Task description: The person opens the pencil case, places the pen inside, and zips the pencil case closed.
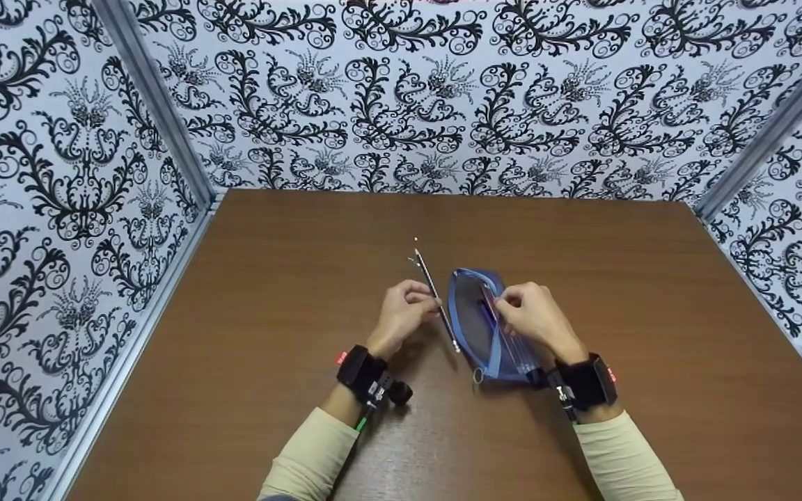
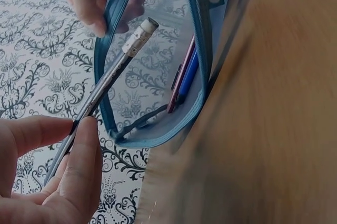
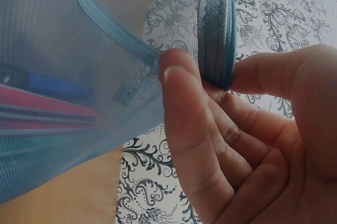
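Note:
Between thumb and fingers my left hand (image 1: 404,313) pinches a dark pencil (image 1: 429,277) with a metal ferrule and white eraser (image 2: 141,36). The pencil slants beside a blue mesh pencil case (image 1: 469,316), its eraser end nearer me and overlapping the case's mouth in the left wrist view. My right hand (image 1: 533,313) pinches the zippered edge (image 3: 216,29) of that case, and its mouth gapes toward the left hand. Inside lie a blue pen (image 2: 188,77) and a pink-and-dark striped stick (image 3: 47,109), seen through the mesh.
The case stands on a brown wooden table (image 1: 289,236). Patterned black-and-white walls (image 1: 401,97) rise behind and at both sides, with metal posts (image 1: 157,97) at the corners. Each wrist wears a black strap (image 1: 585,383) with a camera.

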Tool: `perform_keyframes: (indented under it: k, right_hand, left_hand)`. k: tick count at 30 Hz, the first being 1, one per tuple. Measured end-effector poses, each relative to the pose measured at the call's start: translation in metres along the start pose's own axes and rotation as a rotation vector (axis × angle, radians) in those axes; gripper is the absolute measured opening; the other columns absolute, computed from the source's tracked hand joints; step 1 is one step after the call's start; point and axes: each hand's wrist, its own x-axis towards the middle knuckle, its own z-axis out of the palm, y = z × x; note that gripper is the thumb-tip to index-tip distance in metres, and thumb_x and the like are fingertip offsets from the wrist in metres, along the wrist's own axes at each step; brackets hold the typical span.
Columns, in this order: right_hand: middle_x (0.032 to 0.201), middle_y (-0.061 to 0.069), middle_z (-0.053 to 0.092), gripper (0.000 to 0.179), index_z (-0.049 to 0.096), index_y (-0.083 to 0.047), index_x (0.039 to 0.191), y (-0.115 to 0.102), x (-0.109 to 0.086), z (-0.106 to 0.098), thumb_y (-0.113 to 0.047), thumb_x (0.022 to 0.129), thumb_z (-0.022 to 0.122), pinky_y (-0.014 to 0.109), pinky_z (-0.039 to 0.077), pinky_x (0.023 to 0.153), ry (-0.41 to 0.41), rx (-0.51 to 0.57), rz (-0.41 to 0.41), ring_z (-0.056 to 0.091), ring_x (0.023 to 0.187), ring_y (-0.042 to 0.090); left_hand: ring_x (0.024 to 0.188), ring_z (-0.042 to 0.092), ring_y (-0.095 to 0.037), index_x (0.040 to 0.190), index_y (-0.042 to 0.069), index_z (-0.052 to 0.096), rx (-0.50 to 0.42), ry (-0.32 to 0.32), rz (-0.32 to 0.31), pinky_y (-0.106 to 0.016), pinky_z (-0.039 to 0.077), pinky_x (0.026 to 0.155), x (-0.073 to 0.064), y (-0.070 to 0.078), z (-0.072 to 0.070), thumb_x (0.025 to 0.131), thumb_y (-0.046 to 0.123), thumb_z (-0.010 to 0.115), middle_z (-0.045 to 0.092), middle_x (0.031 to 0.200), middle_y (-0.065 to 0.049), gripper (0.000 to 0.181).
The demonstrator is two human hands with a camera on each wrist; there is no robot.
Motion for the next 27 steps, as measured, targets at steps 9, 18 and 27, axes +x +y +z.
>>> perform_keyframes:
  k: [9,18,27]
  right_hand:
    - [0.064,0.014,0.067,0.021,0.071,0.0,0.079,-0.002,-0.001,0.001,-0.009,0.094,0.059,0.027,0.053,0.044,-0.017,0.011,0.014,0.065,0.05,0.026]
    - [0.065,0.012,0.068,0.021,0.072,0.001,0.082,-0.003,-0.002,0.003,-0.011,0.093,0.059,0.028,0.053,0.044,-0.022,0.019,0.017,0.062,0.048,0.019]
    - [0.06,0.007,0.066,0.022,0.071,-0.002,0.076,-0.002,-0.002,0.004,-0.009,0.093,0.058,0.027,0.052,0.042,-0.014,0.003,-0.032,0.06,0.045,0.012]
  left_hand:
    - [0.07,0.067,-0.015,0.102,-0.008,0.058,-0.034,0.005,-0.03,-0.052,0.057,0.087,0.0,-0.002,0.003,0.083,-0.01,0.066,0.07,0.087,-0.018,0.021]
    - [0.068,0.065,-0.013,0.101,-0.009,0.057,-0.064,-0.005,-0.03,-0.044,0.06,0.081,-0.002,-0.006,0.009,0.083,-0.012,0.066,0.066,0.078,-0.009,0.021]
    - [0.071,0.068,-0.017,0.104,-0.01,0.056,-0.073,-0.02,-0.045,-0.043,0.06,0.081,-0.004,-0.01,0.012,0.083,-0.012,0.066,0.07,0.089,-0.021,0.023]
